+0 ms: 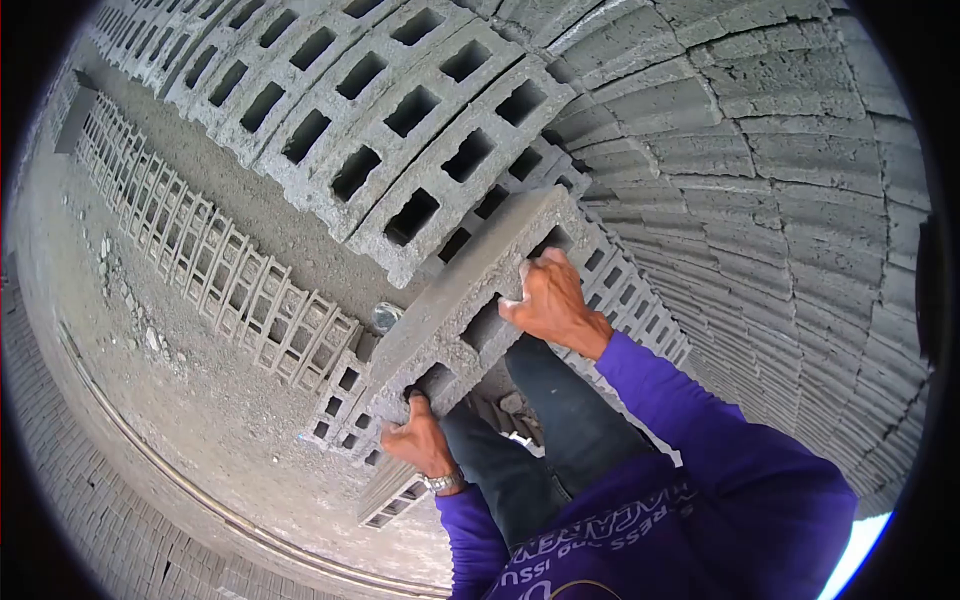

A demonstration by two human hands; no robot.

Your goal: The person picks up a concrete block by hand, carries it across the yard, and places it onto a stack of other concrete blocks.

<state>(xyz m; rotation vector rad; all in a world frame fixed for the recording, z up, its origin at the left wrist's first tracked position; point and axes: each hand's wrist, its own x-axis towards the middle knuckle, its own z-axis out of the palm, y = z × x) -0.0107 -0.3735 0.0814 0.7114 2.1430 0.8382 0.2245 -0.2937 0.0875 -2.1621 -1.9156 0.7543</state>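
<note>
- Concrete block [455, 300]: grey and hollow, held between my two hands in front of my legs. It is tilted, with its long solid face turned up and to the left. Its far end reaches the lower edge of the block stack; I cannot tell whether it touches.
- Left hand [420, 440]: closed on the near end of the concrete block, with a finger hooked into an end hollow and the thumb pressed against the outside.
- Right hand [548, 300]: closed on the farther part of the same block, with fingers [530, 272] curled over the rim of a hollow and the palm against the side.
- Wristwatch [442, 483]: metal, on my left wrist.
- Purple sleeves [700, 420]: long, reaching both wrists; the shirt front carries pale lettering.
- Dark trousers [560, 420]: directly under the held block.
- Block stack [380, 110]: many hollow blocks lying with their open cells up, above and behind my hands.
- Wall of blocks [790, 200]: stacked courses with solid faces outward, to my right.
- Row of blocks [200, 250]: a single line standing on the ground to my left.
- Ground [180, 410]: sandy, with loose stones.
</note>
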